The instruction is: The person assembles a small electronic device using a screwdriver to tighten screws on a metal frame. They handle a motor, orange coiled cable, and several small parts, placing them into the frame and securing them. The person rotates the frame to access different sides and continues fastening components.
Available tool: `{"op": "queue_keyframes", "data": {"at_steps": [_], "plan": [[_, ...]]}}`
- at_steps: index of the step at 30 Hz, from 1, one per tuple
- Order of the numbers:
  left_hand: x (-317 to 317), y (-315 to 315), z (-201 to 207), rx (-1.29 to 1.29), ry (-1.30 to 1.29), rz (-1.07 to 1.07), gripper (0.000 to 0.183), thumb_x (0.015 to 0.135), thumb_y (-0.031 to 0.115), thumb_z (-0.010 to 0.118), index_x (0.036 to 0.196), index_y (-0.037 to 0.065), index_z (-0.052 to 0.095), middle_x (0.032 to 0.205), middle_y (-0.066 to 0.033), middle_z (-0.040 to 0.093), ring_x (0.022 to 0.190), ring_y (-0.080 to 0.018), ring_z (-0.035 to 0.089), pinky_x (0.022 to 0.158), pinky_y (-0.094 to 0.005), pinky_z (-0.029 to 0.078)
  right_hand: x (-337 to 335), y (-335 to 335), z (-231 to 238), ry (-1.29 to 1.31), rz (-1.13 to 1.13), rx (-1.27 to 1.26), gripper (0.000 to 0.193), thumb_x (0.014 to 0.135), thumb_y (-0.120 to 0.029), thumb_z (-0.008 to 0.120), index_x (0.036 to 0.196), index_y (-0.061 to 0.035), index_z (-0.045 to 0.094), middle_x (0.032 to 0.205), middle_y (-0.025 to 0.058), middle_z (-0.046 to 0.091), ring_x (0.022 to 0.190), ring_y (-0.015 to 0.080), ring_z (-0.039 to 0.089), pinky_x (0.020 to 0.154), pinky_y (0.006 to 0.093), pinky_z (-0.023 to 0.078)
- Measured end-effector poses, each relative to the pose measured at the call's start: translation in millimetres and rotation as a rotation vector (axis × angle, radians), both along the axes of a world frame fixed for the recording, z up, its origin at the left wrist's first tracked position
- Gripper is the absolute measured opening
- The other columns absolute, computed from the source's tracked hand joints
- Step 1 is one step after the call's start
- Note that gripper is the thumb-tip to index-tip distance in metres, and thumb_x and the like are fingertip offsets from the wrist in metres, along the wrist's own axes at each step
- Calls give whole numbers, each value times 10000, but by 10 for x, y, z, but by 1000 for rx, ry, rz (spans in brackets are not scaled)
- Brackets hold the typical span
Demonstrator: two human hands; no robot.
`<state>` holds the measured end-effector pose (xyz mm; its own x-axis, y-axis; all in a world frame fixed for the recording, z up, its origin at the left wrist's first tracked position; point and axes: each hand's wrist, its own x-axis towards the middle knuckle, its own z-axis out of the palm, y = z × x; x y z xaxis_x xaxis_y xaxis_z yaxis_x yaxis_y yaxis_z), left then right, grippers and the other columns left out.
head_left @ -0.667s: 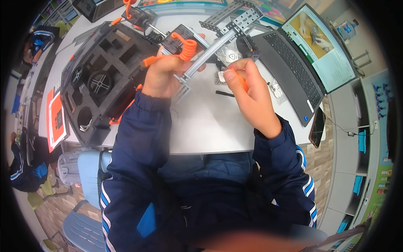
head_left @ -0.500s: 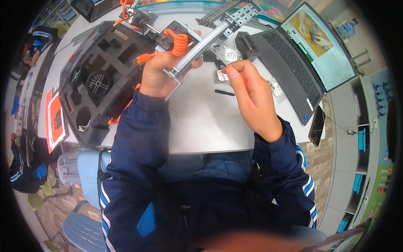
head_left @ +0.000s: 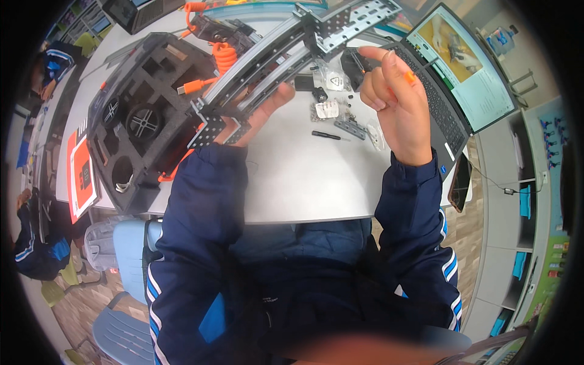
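My left hand point(head_left: 258, 118) is wrapped round a frame of perforated metal beams point(head_left: 264, 61), held tilted above the table. Dark motor-like units and a coiled orange cable point(head_left: 224, 58) hang by its far left side; how they join is partly hidden. To the right of the frame my right hand point(head_left: 398, 100) is raised, with the index finger extended and the others curled. It holds an orange-handled screwdriver point(head_left: 410, 77), of which only a bit of the handle shows.
A black case with foam cutouts point(head_left: 161, 91) and wheels lies on the left. Beyond my right hand stands an open laptop point(head_left: 420, 91). Small bags of screws point(head_left: 327, 109), a black pen-like tool point(head_left: 326, 135) and a metal bracket point(head_left: 350, 129) lie mid-table. A phone point(head_left: 460, 185) rests at the right edge.
My right hand has lifted away from the metal frame, up and to the right, with the screwdriver. The frame has turned in my left hand, showing its perforated end plate.
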<state>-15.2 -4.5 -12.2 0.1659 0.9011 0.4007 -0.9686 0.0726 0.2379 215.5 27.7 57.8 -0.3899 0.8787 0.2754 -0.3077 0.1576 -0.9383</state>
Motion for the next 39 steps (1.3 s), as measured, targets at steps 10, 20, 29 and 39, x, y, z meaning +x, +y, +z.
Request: {"op": "queue_keyframes", "data": {"at_steps": [10,20,29,39], "plan": [[131,83,4,171,63,-106,627,744,125,788,1313,46,537,1296,-163,568,1169,-333,567,1042,-542,446,-380,36,308,153,139,12,165,913,-158,654,906,-48,531,672,-38,472,526,32,369,474,201,263],[135,36,125,52,65,-192,762,609,38,776,1289,-50,444,1093,-61,403,999,-181,454,834,-275,463,-651,94,452,56,13,0,102,929,-144,567,894,-49,579,626,-57,442,488,19,330,447,198,229],[-44,40,151,116,109,-51,736,579,-14,758,1263,13,487,1087,-78,411,1010,-223,417,663,-248,478,-796,90,435,133,203,119,126,925,-112,578,1029,-41,590,759,-29,549,568,17,429,490,174,314],[-69,-234,-42,-37,-368,75,712,702,-34,696,1358,-19,419,1314,-142,408,1074,-243,426,860,-295,488,-1308,283,222,123,420,222,161,978,-111,560,1126,-49,569,933,-19,596,815,49,560,690,207,469]]}}
